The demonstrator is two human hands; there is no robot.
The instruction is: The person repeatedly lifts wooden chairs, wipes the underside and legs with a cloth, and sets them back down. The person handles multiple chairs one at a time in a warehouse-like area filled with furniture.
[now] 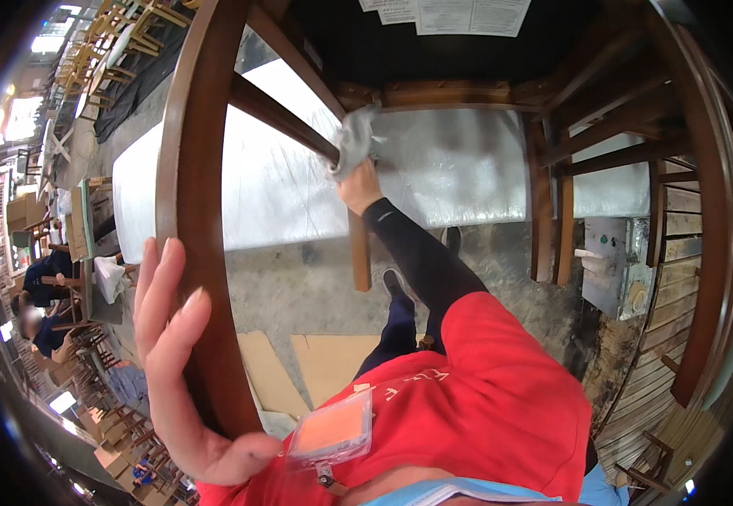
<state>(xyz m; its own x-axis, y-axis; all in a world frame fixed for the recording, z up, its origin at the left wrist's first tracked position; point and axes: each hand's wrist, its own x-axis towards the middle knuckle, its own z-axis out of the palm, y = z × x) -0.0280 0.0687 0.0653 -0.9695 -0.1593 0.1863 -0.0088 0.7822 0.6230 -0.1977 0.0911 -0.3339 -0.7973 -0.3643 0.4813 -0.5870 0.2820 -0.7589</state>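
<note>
A dark brown wooden chair frame (194, 152) stands close around me, its legs and rails spread across the view. My right hand (360, 187), at the end of a black-sleeved arm, grips a grey cloth (355, 143). The cloth is bunched around the far end of a slanting rail (282, 118), where it meets a leg (359, 253). At the left, my left hand (172, 363) is up beside the thick near post, fingers stretched out and thumb apart. Nothing is held in it; whether its palm touches the wood I cannot tell.
Beyond the frame lies a pale plastic-wrapped surface (451, 169). White printed sheets (472, 15) are on the black panel overhead. Cardboard (333, 363) covers floor near my feet. A grey metal box (615, 261) and slatted wood pallet (670, 320) stand right. Another person (42, 329) works far left among chairs.
</note>
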